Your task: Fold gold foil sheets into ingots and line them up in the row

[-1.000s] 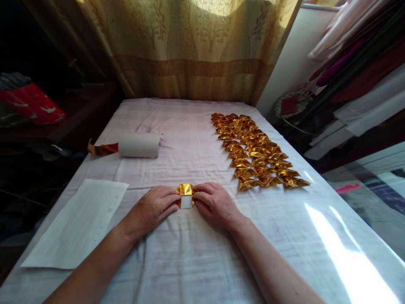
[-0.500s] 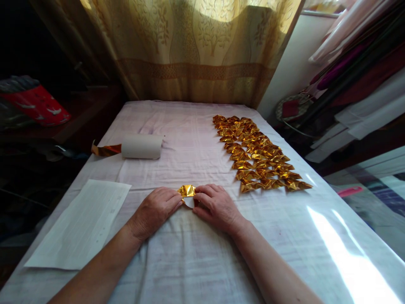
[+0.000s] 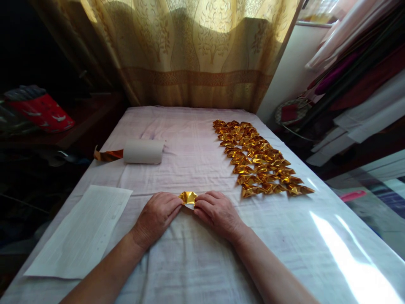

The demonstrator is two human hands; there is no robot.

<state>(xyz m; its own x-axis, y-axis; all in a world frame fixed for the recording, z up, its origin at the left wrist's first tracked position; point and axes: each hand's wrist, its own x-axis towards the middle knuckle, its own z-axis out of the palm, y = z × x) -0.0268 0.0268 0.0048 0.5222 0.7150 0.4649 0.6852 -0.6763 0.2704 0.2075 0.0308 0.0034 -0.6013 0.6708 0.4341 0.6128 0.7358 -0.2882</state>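
Observation:
A small piece of gold foil paper [image 3: 189,197] is held between my two hands, low over the cloth-covered surface. My left hand [image 3: 160,214] pinches its left end between thumb and fingers. On the right end, the fingers and thumb of my right hand [image 3: 217,212] are closed in the same way. The foil's shiny gold face shows at the top, with a narrow white strip of its underside below. Both ends are hidden by my fingertips. To the right lie rows of folded gold foil ingots [image 3: 257,160], apart from my hands.
On the left, a white curled sheet [image 3: 144,152] lies with a gold foil strip [image 3: 109,156] at its end. A printed paper [image 3: 82,232] lies nearer. A red holder [image 3: 41,112] stands on a dark shelf. Curtains [image 3: 202,55] hang behind; clothes [image 3: 357,84] hang at right.
Less of the foil's white underside shows between my hands now, and its lower edge has drawn up. Both hands keep their pinch. The whole view has shifted slightly.

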